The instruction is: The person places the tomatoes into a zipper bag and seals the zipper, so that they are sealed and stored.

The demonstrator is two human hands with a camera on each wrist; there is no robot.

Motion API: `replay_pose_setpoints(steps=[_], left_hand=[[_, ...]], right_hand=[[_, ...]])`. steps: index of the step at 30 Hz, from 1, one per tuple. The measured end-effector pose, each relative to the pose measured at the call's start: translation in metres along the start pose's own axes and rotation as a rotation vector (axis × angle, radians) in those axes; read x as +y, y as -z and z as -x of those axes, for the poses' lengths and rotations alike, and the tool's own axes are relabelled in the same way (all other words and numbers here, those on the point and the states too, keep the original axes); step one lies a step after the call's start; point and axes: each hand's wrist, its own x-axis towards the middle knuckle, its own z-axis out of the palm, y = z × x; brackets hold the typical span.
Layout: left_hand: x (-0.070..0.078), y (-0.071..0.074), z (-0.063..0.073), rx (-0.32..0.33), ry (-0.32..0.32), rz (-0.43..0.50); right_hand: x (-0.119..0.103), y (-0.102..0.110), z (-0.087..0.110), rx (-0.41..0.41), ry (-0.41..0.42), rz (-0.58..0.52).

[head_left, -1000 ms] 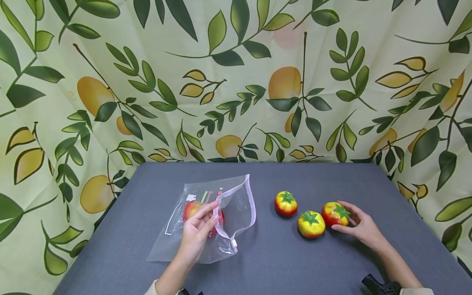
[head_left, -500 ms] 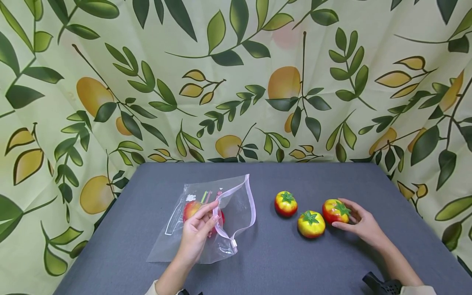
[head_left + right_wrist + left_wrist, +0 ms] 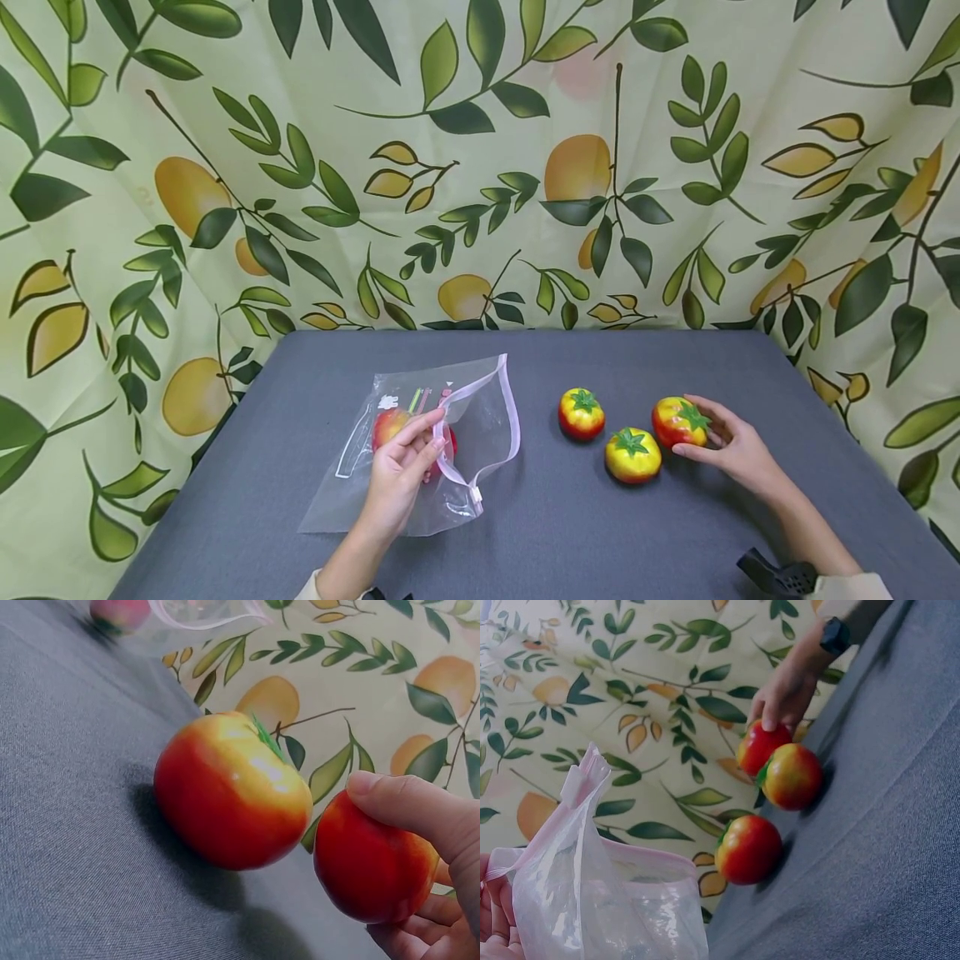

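My right hand (image 3: 738, 446) holds a red-and-yellow tomato (image 3: 678, 422) with a green star-shaped top, thumb on one side and fingers on the other. In the right wrist view, this held tomato (image 3: 371, 859) hangs slightly above the table. Just left of it sits a second, yellower tomato (image 3: 633, 457), and a third tomato (image 3: 581, 415) lies farther back. My left hand (image 3: 405, 471) pinches the pink-edged mouth of a clear slider zip bag (image 3: 352, 500), which gapes toward the right. Red-and-yellow fruit (image 3: 388, 427) shows through the plastic, partly hidden by my left hand.
All of this is on a dark grey cloth-covered table (image 3: 540, 550). Behind and around it hangs a curtain (image 3: 510, 250) printed with leaves and fruit. The bag's slider (image 3: 476, 497) is at the near end of its opening.
My right hand has lifted its tomato slightly up and a little to the left. My left hand, the bag and the other two tomatoes stay where they were.
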Motion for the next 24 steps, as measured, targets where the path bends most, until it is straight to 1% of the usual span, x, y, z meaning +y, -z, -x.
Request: replay_pose_setpoints(steps=[8,16,21,24], left_hand=[[0.000,0.000,0.000,-0.004,0.000,0.010],[-0.001,0.000,-0.001,-0.014,-0.002,0.016],[-0.002,0.000,0.000,-0.020,0.008,0.015],[-0.001,0.000,0.000,-0.003,0.027,0.007]], right_hand=[[-0.010,0.001,-0.002,-0.020,0.047,0.008],[-0.020,-0.001,-0.005,-0.032,0.042,-0.007],[-0.025,-0.002,-0.006,-0.050,0.033,-0.023],[-0.027,-0.004,-0.005,-0.048,0.043,-0.025]])
